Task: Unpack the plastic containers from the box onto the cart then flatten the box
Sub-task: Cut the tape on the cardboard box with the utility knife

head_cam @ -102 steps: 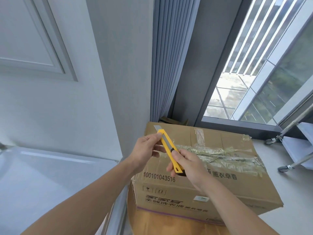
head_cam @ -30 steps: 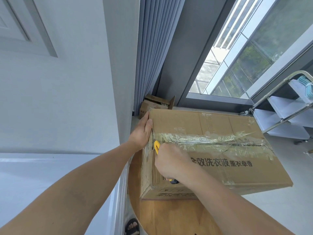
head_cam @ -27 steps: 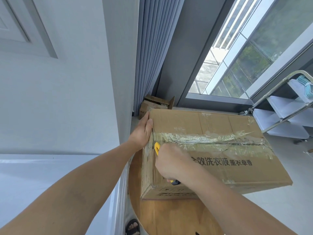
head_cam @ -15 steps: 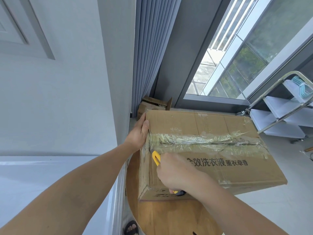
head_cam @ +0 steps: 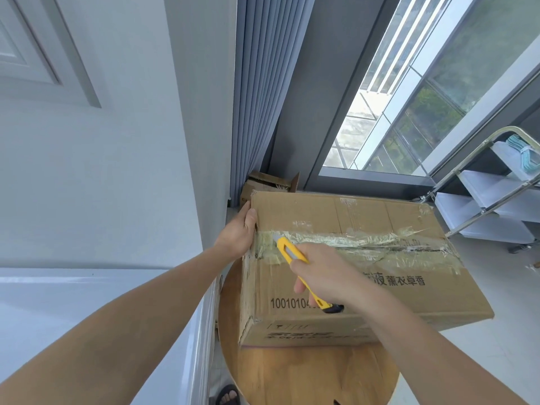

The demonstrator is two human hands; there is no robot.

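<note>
knife (head_cam: 287, 252) risen onto box (head_cam: 365, 217) top | round wooden table (head_cam: 306, 372) — window (head_cam: 423, 112) behind

This looks like a room in a home: a tall window (head_cam: 409, 118) shows trees outside, and a grey curtain (head_cam: 263, 97) hangs beside it. A white panelled wall (head_cam: 87, 159) stands on my left. Below me is a round wooden table (head_cam: 306, 375), and a white shelved cart (head_cam: 491, 206) on castors is by the glass.
</note>
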